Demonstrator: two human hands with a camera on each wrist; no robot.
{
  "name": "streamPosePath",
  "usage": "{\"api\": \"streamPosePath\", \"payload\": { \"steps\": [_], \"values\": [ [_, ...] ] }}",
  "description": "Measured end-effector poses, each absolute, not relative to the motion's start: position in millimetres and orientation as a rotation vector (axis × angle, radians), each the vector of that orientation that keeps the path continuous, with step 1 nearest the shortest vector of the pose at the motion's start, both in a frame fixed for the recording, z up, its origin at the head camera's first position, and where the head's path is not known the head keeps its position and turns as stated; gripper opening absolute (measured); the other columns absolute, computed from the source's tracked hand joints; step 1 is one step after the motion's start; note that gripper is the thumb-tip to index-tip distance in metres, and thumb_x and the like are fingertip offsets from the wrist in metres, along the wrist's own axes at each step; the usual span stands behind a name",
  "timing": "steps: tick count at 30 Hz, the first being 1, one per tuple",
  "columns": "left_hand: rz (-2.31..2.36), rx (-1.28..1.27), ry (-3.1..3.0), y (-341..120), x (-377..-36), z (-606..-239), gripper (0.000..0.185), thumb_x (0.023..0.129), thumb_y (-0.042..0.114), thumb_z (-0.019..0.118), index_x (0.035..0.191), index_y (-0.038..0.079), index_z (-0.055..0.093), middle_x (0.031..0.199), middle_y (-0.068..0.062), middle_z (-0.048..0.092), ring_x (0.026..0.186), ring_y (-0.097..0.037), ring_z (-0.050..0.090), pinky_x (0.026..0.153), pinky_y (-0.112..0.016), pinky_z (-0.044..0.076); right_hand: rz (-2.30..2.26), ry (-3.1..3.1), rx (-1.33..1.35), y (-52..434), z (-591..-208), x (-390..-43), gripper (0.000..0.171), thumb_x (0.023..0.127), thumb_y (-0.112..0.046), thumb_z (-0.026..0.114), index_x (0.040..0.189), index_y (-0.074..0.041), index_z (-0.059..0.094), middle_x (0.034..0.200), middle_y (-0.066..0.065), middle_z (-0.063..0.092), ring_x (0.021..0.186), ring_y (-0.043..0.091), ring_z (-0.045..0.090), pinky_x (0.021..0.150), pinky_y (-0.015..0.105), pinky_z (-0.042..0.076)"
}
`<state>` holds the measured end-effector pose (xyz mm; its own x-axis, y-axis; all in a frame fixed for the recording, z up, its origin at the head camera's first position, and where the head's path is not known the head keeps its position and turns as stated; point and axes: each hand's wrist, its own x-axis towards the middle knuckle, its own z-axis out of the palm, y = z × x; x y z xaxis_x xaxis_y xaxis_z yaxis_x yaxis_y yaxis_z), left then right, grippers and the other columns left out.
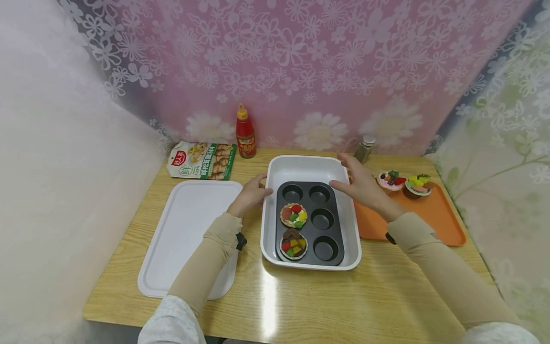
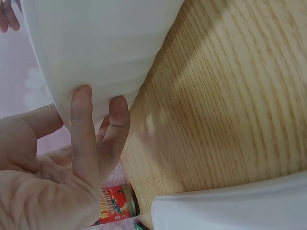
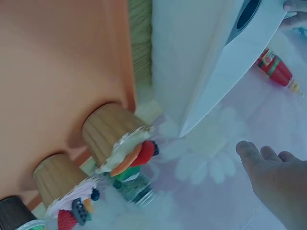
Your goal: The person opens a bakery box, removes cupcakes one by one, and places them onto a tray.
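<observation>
A deep white baking tray (image 1: 354, 248) stands mid-table with a dark muffin tin (image 1: 309, 225) in it. Two toy filled tarts fill cups of the tin's left column: one tart (image 1: 294, 215) with red, yellow and green toppings, another (image 1: 294, 244) with a brown topping. My left hand (image 1: 250, 193) holds the white tray's left side, its thumb at the rim and fingertips against the outer wall (image 2: 98, 52). Over the tray's right edge is my right hand (image 1: 358, 180), thumb and fingers spread; in the right wrist view it grips nothing.
A flat white tray (image 1: 193, 229) lies left; an orange tray (image 1: 442, 224) with toy cupcakes (image 3: 115, 134) lies right. Behind stand a red sauce bottle (image 1: 246, 136), a food packet (image 1: 202, 161) and a small glass jar (image 1: 364, 149).
</observation>
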<state>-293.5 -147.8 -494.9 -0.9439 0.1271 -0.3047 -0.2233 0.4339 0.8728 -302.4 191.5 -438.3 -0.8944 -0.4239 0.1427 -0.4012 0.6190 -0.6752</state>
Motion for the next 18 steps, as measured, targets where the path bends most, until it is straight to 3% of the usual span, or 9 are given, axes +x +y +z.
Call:
{"api": "streamPosePath", "payload": {
  "steps": [18],
  "values": [
    [1.527,-0.054,2.379,-148.3,-292.4,-496.2,0.059,0.105,0.019,0.062,0.161,0.021,0.042,0.126,-0.02,0.06,0.107,-0.031,0.067,0.092,-0.051,0.064,-0.882,2.574,-0.902,157.5,-437.4,-290.2,0.094,0.098,-0.035,0.075,0.169,-0.009,0.018,0.174,0.018,0.025,0.154,0.044,0.037,0.124,0.064,0.035]
  ]
}}
